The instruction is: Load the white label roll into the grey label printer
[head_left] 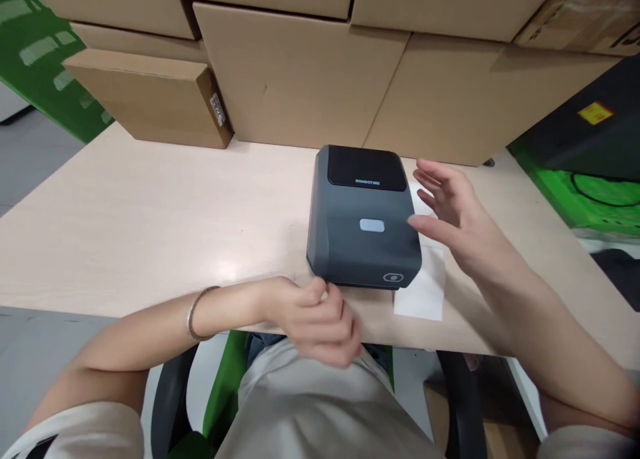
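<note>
A dark grey label printer (367, 245) with a black top panel and a pale button stands on the table. My left hand (320, 322) is curled closed just off its front edge; whatever the fingers may hold is hidden. To the printer's right, my right hand (447, 209) is raised with fingers apart and holds nothing. Its thumb tip overlaps the printer's right side in view, and I cannot tell whether they touch. White paper (425, 289) lies on the table, partly covered by the printer and my right hand.
Large cardboard boxes (295, 79) are stacked along the back of the pale wooden table (125, 225). A flatter carton (145, 99) rests at the back left. On the right is a dark case with a yellow label (595, 113). Chair armrests (463, 405) flank my lap below the table edge.
</note>
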